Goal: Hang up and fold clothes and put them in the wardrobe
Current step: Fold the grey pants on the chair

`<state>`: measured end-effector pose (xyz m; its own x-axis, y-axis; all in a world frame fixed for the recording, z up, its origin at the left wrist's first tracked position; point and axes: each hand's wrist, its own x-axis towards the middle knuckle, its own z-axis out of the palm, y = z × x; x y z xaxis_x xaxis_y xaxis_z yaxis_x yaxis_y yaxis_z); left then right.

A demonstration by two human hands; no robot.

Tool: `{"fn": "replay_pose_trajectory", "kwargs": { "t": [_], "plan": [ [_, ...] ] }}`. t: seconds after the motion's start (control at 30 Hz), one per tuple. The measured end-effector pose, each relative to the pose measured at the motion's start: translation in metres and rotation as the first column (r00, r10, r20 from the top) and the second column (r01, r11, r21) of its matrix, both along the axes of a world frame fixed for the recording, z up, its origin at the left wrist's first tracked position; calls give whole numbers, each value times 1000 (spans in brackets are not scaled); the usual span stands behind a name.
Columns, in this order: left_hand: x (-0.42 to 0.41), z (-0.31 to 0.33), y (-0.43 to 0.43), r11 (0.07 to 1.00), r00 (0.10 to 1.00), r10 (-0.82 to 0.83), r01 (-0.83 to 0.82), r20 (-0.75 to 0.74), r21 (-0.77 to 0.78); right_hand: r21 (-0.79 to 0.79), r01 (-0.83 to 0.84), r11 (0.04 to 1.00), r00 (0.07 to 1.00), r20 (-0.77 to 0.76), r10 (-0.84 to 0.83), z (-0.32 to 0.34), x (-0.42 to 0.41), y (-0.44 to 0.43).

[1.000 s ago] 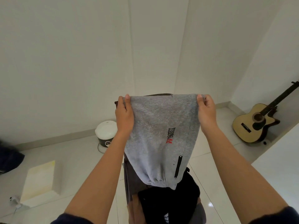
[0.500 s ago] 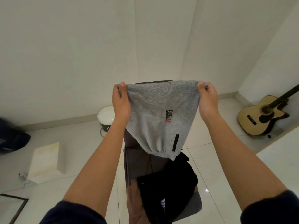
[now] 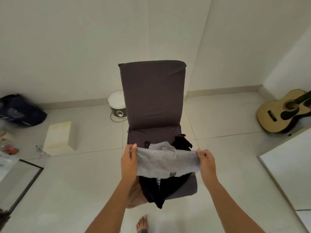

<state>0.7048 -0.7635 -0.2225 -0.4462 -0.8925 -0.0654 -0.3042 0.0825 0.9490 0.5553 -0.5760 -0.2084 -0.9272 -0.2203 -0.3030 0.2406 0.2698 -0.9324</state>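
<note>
Two pinching grips: your left hand [image 3: 128,161] and right hand [image 3: 207,163] each hold an edge of the soft grey knit garment [image 3: 165,163], stretched between them above black clothes [image 3: 151,190] heaped on the dark grey padded floor chair [image 3: 153,91].

A dark floor chair [image 3: 153,91] stands on the tiled floor [image 3: 84,182]. Black clothes [image 3: 149,190] lie on its seat, spilling over the front edge.

Matt grey fleece garment [image 3: 165,163]; glossy tiled floor [image 3: 80,182]; wooden guitar [image 3: 276,115].
</note>
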Motion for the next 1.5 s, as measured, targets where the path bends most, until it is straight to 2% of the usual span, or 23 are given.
{"fn": "replay_pose_trajectory", "kwargs": {
  "t": [0.2,0.47,0.6,0.83,0.9,0.93,1.0,1.07,1.13,1.17,1.33,1.4,1.5],
  "plan": [
    [-10,-39,-4,997,990,47,-56,134,62,109,-43,993,999,38,39,-37,-20,-14],
    [-78,-92,-73,991,982,66,-85,175,107,209,-120,971,993,8,121,-86,-90,-79],
    [-116,-128,-109,989,965,82,-109,249,97,267,-84,960,996,-16,91,-121,-130,-115],
    [-163,-189,-146,977,936,108,-162,334,138,302,67,951,998,-32,-60,-171,-168,-163],
    [-164,-207,-145,988,918,116,-146,379,51,330,104,938,989,-137,-61,-182,-166,-167],
    [-163,-217,-141,997,921,76,-73,382,-23,359,94,929,975,-224,-12,-190,-162,-169],
    [-158,-240,-124,966,891,-135,216,434,-142,457,-57,888,904,-354,240,-212,-146,-168],
    [-150,-259,-99,871,805,-369,473,464,-128,541,-329,774,757,-339,558,-235,-125,-162],
    [-141,-272,-78,834,763,-468,548,446,-62,630,-482,609,598,-272,754,-255,-110,-151],
    [-137,-279,-73,839,757,-471,543,453,-35,670,-503,546,568,-219,793,-260,-107,-145],
    [-116,-291,-74,870,708,-426,492,563,39,802,-497,330,588,32,809,-268,-128,-116],
    [-104,-292,-74,888,694,-408,452,594,82,801,-495,338,614,47,788,-265,-131,-105],
    [-82,-289,-63,912,692,-376,394,616,114,747,-440,499,718,-41,695,-261,-122,-90]
  ]
}}
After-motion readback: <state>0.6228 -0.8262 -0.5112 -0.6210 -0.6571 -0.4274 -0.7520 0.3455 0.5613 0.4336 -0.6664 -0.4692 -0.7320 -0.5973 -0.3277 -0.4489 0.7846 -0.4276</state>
